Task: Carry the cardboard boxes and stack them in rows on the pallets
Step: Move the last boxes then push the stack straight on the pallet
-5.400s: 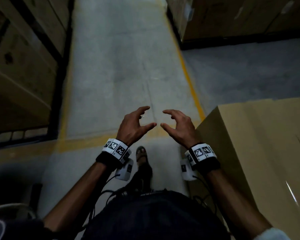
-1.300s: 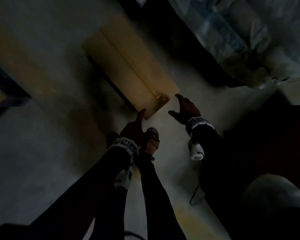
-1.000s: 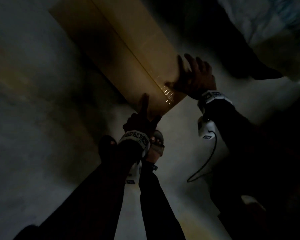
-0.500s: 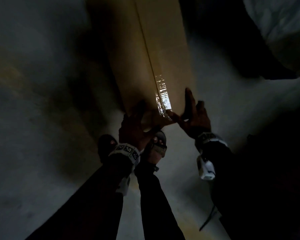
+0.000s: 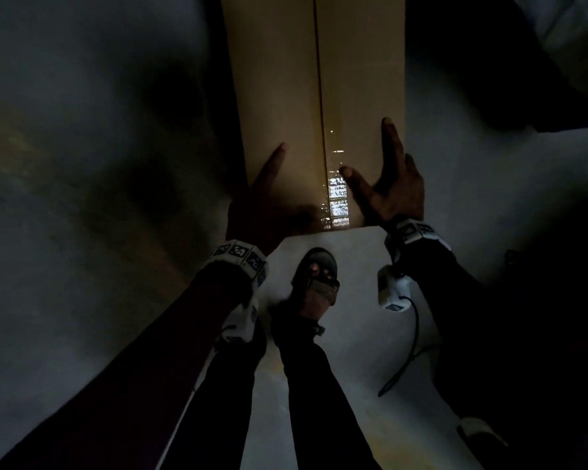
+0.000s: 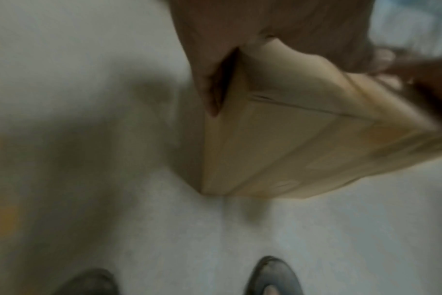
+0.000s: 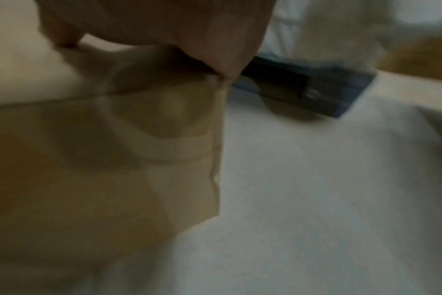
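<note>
Here, one long cardboard box (image 5: 319, 96), flaps closed and sealed along the centre seam with glossy clear tape (image 5: 336, 198); contents hidden. Lay lengthwise on the grey concrete floor (image 5: 82, 164), running away from the body, near end just ahead of a sandalled foot (image 5: 314, 283).

Left hand (image 5: 258, 205) set on the near left corner, thumb stretched flat along the top face, palm wrapped over the left edge; from the left wrist view, fingers (image 6: 209, 89) extended down the side wall, touching it. Grasping or merely pressing: could not tell for certain, though fingers looked straight rather than curled. Right hand (image 5: 387, 184) placed on the near right corner, thumb splayed across the top toward the tape, forefinger straight along the right edge, remaining fingers dropped over the side. From the right wrist view, fingertips (image 7: 225, 59) met the upper corner of the end wall; much blur there.

No print, brand or label legible on the cardboard. Black-and-white square marker bands (image 5: 238, 256) worn at both wrists, patterns too small to read. Seen blurred at the right, a dark blue pallet (image 7: 316, 89) under a pale wrapped load (image 7: 328, 30).
</note>
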Tool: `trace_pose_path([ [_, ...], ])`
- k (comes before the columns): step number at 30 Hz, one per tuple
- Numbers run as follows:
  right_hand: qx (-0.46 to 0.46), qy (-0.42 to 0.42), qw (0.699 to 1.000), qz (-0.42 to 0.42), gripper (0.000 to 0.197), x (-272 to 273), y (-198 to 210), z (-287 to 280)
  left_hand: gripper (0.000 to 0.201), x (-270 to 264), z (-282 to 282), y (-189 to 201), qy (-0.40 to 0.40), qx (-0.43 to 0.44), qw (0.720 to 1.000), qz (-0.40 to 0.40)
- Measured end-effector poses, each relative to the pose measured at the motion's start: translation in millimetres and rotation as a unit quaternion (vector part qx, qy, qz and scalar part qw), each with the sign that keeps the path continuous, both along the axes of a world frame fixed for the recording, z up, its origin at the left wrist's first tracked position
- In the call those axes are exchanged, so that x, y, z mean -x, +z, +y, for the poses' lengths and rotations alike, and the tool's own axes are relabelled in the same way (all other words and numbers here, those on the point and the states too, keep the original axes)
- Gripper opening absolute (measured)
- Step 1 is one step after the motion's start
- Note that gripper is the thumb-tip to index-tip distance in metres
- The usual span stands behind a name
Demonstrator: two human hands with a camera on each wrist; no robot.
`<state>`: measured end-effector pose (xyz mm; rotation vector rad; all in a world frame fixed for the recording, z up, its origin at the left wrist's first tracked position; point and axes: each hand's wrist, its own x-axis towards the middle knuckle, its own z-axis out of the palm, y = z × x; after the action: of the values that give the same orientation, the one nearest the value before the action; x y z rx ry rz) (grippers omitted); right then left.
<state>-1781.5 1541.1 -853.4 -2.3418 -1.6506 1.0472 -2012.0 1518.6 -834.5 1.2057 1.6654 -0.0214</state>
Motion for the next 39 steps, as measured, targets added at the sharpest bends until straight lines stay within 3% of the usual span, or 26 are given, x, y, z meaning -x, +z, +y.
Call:
trace_pose_path([
  [6, 0.067, 0.047, 0.996, -0.028, 0.12, 6.5, 32.3, -11.6, 0.116, 8.4, -4.2, 31.4, 0.021, 0.003, 1.0, 0.023],
  [14, 0.058, 0.04, 0.997, -0.036, 0.12, 0.7, 155.5, -30.9, 0.113, 6.3, -1.8, 147.6, 0.034, -0.037, 0.999, 0.005],
  [21, 0.009, 0.031, 0.999, -0.037, 0.123, -0.8, 325.2, -24.7, 0.118, 4.7, -5.5, 303.2, 0.043, -0.15, 0.987, 0.033],
  [27, -0.068, 0.011, 0.998, -0.007, 0.122, 16.8, 476.8, -38.2, 0.119, 19.7, -8.7, 465.7, -0.001, -0.145, 0.989, 0.03],
  [32, -0.132, -0.016, 0.991, 0.002, 0.122, 46.6, 593.3, -72.5, 0.116, 51.8, -34.6, 602.9, -0.027, -0.207, 0.977, 0.049],
  [39, -0.206, -0.05, 0.977, 0.002, 0.123, 105.1, 724.2, -165.4, 0.123, 110.7, -105.4, 717.4, -0.042, -0.317, 0.947, 0.036],
])
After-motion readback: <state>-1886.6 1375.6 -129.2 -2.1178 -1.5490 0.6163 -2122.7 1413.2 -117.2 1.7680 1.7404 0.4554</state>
